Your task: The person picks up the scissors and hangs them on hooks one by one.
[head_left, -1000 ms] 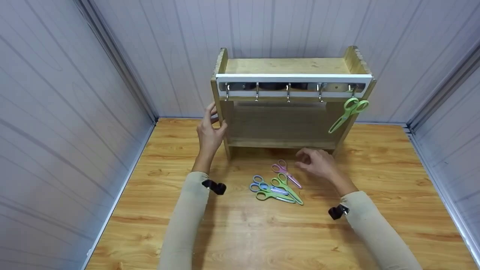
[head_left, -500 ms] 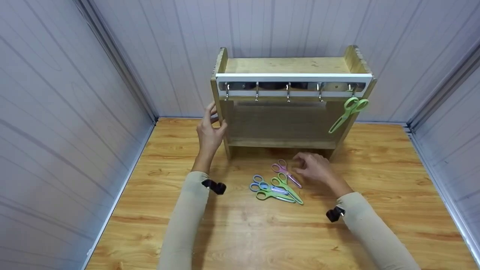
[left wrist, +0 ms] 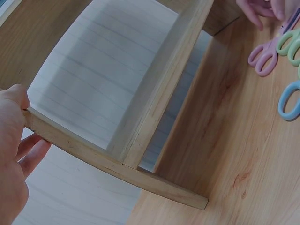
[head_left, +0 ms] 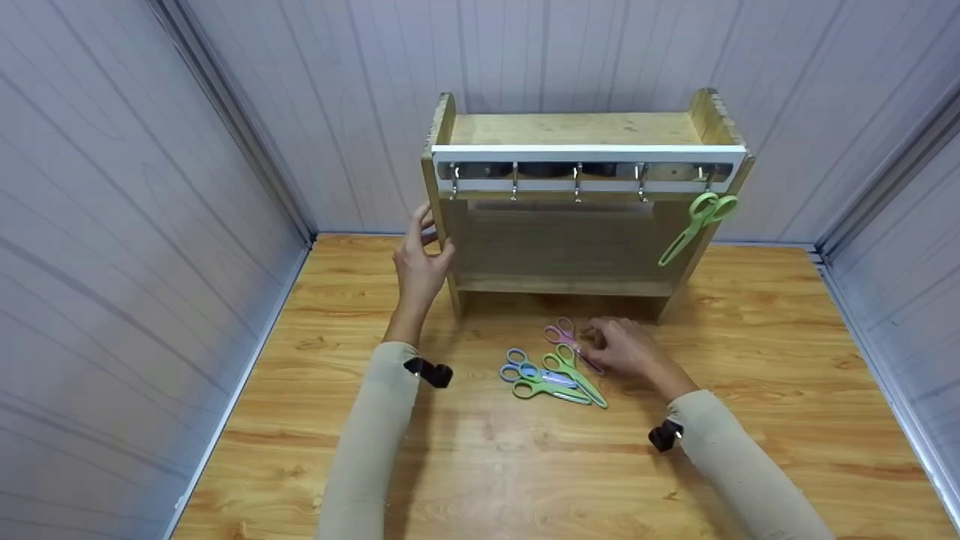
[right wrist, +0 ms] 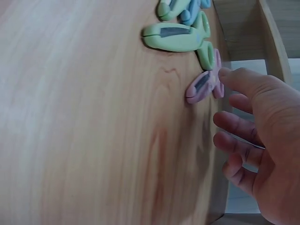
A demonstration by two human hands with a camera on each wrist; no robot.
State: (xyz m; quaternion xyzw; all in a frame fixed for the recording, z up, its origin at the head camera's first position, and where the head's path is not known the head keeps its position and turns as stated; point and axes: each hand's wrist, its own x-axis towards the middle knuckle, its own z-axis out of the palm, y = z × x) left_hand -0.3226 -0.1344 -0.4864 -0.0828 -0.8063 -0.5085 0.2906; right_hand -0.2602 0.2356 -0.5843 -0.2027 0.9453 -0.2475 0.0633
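My left hand [head_left: 420,266] grips the left side panel of a wooden shelf [head_left: 562,286], thumb on the front edge and fingers behind. In the left wrist view, the thumb and fingertips lie on either side of the panel [left wrist: 89,149]. My right hand [head_left: 630,349] is over pink scissors [head_left: 561,334] on the floor, partly covering their blades. In the right wrist view its fingers are bent and apart, the fingertip nearest the pink scissors [right wrist: 202,86]; whether it touches them I cannot tell. Beside them lie two green scissors [head_left: 581,384] and blue scissors [head_left: 516,367], overlapping.
A white rail [head_left: 546,155] with several metal hooks runs along the shelf's upper front. Another pair of green scissors [head_left: 694,225] hangs from the rightmost hook. Pale panelled walls [head_left: 360,97] enclose the wood-grain surface [head_left: 495,472] behind and on both sides.
My right hand has moved left and toward the front, from beside the pink scissors to over them. The left hand stays on the shelf panel.
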